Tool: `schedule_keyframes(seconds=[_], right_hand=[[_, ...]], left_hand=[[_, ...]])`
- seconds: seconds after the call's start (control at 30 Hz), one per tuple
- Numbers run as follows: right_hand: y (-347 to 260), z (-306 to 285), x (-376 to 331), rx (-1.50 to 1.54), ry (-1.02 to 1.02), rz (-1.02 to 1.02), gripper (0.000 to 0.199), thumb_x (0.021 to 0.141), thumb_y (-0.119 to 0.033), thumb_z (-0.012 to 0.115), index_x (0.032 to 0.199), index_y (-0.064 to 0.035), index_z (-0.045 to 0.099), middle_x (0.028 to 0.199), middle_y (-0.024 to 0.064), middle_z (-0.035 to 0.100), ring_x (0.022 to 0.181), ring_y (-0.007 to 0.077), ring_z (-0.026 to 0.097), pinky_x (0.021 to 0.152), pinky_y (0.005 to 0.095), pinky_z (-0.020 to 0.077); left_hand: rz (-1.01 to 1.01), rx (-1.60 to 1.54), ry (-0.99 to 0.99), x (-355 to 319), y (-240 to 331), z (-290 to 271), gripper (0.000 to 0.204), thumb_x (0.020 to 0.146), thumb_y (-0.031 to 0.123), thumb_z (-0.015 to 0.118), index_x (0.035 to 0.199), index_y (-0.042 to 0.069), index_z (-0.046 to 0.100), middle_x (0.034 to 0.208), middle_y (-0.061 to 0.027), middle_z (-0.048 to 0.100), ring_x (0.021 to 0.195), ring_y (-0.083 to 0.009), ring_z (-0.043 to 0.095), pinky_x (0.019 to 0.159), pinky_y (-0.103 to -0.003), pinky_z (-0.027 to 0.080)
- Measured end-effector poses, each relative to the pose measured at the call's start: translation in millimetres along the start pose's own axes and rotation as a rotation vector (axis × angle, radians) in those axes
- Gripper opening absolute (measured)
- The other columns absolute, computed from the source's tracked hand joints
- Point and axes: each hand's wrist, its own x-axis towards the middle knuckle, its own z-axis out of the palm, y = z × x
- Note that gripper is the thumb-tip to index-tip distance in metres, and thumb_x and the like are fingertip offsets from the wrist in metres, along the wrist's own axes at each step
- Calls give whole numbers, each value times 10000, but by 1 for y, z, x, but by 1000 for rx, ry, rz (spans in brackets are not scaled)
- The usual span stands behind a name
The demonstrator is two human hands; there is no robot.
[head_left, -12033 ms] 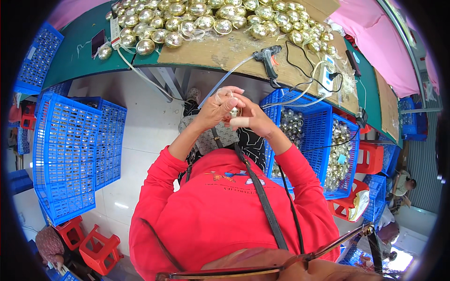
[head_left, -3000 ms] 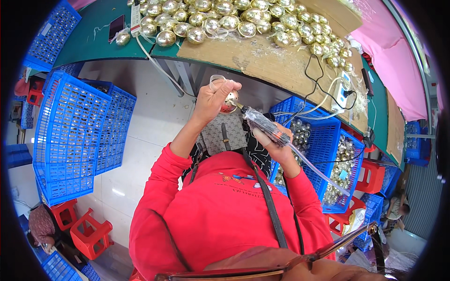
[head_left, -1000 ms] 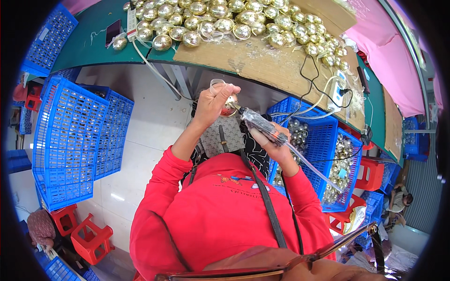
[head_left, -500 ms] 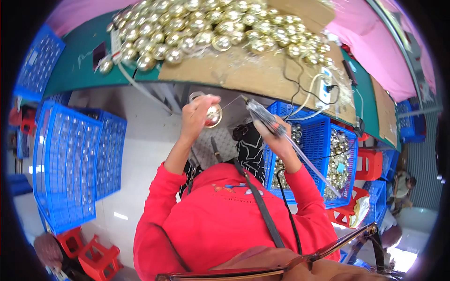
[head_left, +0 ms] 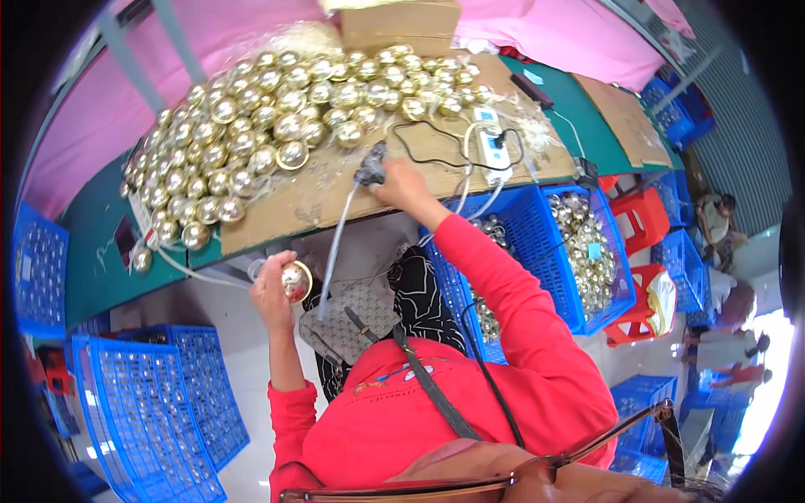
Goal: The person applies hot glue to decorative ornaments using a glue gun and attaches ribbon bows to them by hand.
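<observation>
Gold bauble [head_left: 295, 282] held in left hand [head_left: 272, 289], grip closed round it, below the counter [head_left: 277, 214] edge. Right hand [head_left: 401, 186] up on the counter, grip wrapped on glue gun [head_left: 370, 166]. Finished baubles [head_left: 277, 109] heaped beyond; more waiting in blue crate [head_left: 579, 251] beside the right arm.

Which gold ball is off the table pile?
The gold ball in the left hand, held below the table edge. All the others lie heaped on the cardboard sheet.
</observation>
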Motion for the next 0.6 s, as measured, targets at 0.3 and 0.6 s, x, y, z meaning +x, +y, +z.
schedule_keyframes(seconds=[0.3,0.6], right_hand=[[-20,-22,-14,-163,-80,-8,437,704,-296,649,1015,1,568,1002,194,591,996,340,569,810,424,486],[153,-149,1,65,630,128,219,736,-242,604,884,-86,644,874,152,626,808,351,599,701,427,481]], left_hand=[[-8,-109,15,13,-1,11,313,935,250,501,940,-28,645,922,-102,643,828,-143,590,755,-263,470],[-23,-52,4,17,6,20,332,937,271,496,932,-25,646,919,-91,639,803,-131,586,722,-253,468]])
